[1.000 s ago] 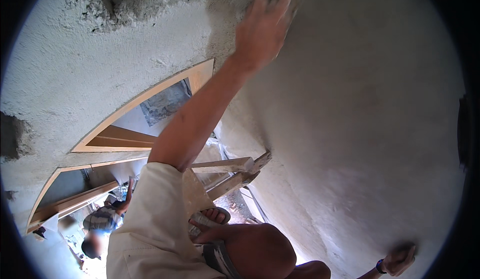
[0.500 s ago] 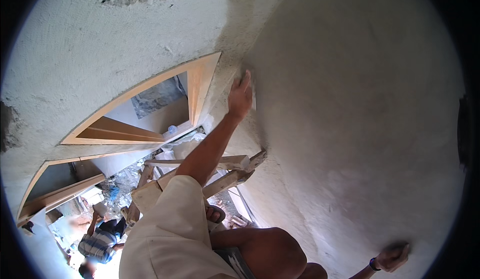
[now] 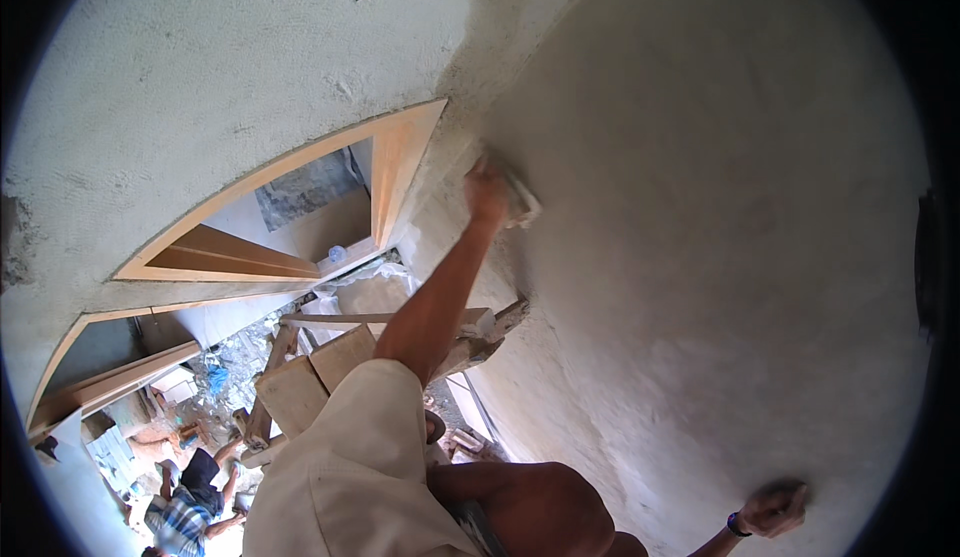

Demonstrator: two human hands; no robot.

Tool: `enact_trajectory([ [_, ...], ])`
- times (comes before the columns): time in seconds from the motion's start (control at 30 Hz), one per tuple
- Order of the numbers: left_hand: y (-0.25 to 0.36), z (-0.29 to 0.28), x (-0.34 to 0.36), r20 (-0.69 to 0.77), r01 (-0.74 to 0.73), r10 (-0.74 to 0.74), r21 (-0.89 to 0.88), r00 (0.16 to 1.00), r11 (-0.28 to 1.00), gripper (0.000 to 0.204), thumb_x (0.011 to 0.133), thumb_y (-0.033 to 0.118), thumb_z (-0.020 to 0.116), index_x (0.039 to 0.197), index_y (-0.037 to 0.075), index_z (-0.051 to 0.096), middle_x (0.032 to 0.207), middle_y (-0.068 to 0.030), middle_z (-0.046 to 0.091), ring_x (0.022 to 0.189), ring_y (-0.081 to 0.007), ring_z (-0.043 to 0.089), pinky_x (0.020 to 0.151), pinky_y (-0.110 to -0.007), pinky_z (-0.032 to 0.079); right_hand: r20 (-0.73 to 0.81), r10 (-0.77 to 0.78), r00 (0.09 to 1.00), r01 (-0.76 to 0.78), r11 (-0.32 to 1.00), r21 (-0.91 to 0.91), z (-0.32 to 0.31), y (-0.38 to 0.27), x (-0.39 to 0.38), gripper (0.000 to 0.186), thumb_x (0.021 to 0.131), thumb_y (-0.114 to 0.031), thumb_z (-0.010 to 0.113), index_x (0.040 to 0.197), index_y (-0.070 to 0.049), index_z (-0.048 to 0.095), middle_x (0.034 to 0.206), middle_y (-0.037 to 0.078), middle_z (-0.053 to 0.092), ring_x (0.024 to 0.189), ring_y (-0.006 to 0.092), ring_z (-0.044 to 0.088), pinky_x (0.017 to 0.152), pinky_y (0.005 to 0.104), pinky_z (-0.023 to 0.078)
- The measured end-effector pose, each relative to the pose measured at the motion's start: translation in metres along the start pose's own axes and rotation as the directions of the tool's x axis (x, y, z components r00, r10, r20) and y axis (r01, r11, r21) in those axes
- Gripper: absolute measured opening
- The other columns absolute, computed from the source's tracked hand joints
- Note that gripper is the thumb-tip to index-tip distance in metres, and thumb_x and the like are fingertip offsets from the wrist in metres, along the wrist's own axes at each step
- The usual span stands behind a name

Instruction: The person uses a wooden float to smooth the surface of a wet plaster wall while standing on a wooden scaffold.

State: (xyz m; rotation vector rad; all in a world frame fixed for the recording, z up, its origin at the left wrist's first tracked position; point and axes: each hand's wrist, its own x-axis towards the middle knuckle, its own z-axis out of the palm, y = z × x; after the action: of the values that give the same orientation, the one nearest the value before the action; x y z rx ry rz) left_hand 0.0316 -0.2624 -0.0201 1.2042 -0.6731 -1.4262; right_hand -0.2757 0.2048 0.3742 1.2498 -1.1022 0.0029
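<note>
My left hand (image 3: 486,189) is up against the grey plastered wall, near the corner beside the window opening. Blurred by motion, it is closed round a flat, pale grey plastering trowel (image 3: 522,200); its handle is hidden by my fingers. The tool's face lies close to the smooth wall (image 3: 700,227). At the lower right, my right hand (image 3: 775,509), with a dark band on its wrist, leans against the same wall. Its fingers reach out along the surface, and I see nothing in them.
Arched wooden window frames (image 3: 408,162) sit in the rough wall (image 3: 250,87) at the left. Below my left arm is a timber scaffold (image 3: 292,394). Farther down, a person in a checked shirt (image 3: 188,517) works among rubble and plastic sheeting. My bent knee (image 3: 550,517) fills the lower middle.
My left hand has moved slightly down, and the trowel has turned so more of it shows. My right hand has shifted slightly left. The person below has bent lower.
</note>
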Motion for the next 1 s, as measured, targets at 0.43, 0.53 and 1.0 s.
enact_trajectory([
  [0.43, 0.057, 0.027, -0.028, -0.033, -0.406, 0.438, 0.316, 0.899, 0.857, 0.050, 0.092, 0.015, 0.056, 0.138, -0.002, 0.049, 0.107, -0.0266, 0.063, 0.102, -0.0387, 0.063, 0.089, -0.045, 0.050, -0.030, 0.056, 0.998, -0.056, 0.998, -0.014, 0.003, -0.016, 0.010, 0.019, 0.095, -0.009, 0.055, 0.102, -0.001, 0.071, 0.090, 0.011, 0.070, 0.068, 0.0287, 0.059, 0.061, 0.0402, 0.047],
  [0.53, 0.126, 0.046, -0.073, 0.132, -0.549, 0.549, 0.412, 0.826, 0.727, 0.049, 0.093, 0.014, 0.053, 0.137, -0.006, 0.049, 0.103, -0.0278, 0.063, 0.099, -0.0383, 0.063, 0.085, -0.044, 0.051, 0.028, 0.126, 0.992, -0.122, 0.987, -0.107, -0.001, 0.000, -0.014, 0.018, 0.096, -0.008, 0.056, 0.104, -0.002, 0.071, 0.089, 0.011, 0.070, 0.068, 0.0289, 0.059, 0.062, 0.0400, 0.047],
  [1.0, 0.172, 0.079, -0.112, 0.229, -0.826, 0.822, 0.378, 0.522, 0.419, 0.056, 0.091, 0.015, 0.051, 0.143, -0.003, 0.042, 0.088, -0.0187, 0.058, 0.077, -0.0326, 0.058, 0.071, -0.042, 0.051, 0.010, 0.160, 0.987, -0.159, 0.986, -0.051, 0.002, -0.006, -0.013, 0.020, 0.097, -0.009, 0.055, 0.105, -0.002, 0.071, 0.088, 0.010, 0.068, 0.073, 0.0284, 0.059, 0.066, 0.0411, 0.048],
])
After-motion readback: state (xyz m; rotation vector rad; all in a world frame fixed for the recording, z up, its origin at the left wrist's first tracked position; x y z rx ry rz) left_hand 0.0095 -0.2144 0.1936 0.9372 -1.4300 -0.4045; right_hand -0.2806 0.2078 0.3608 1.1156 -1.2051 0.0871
